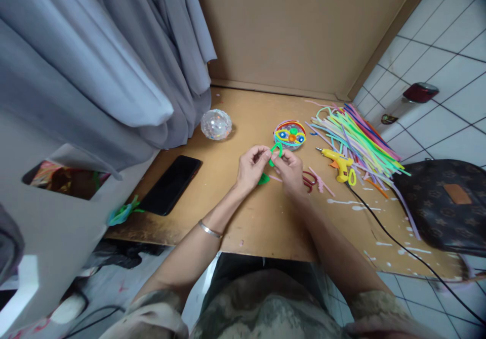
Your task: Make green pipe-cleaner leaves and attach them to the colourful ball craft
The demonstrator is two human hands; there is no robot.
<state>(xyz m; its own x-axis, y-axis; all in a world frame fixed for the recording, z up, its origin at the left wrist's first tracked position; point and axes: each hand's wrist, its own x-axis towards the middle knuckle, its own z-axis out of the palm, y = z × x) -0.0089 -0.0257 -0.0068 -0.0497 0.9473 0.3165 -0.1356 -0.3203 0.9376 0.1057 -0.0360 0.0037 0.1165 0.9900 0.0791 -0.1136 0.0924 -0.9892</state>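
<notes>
A green pipe cleaner [280, 147], bent into a loop, is pinched between both of my hands above the table. My left hand [252, 165] grips its left side with thumb and forefinger. On the other side, my right hand [290, 170] has its fingers closed on the loop. Below the left hand lies a small green piece [263, 179], partly covered. Red-handled scissors [310, 180] lie beside the right hand, their blades hidden. Just beyond the hands sits a round decorated piece [290, 134] with coloured strips and two blue eye-like dots.
A clear bowl-like ball [216, 124] stands at the back left, a black phone [171, 185] nearer. To the right are a yellow glue gun [337, 163] with a trailing cord, a pile of coloured pipe cleaners [360, 136] and a brown patterned bag [444, 202]. A grey curtain [152, 50] hangs left.
</notes>
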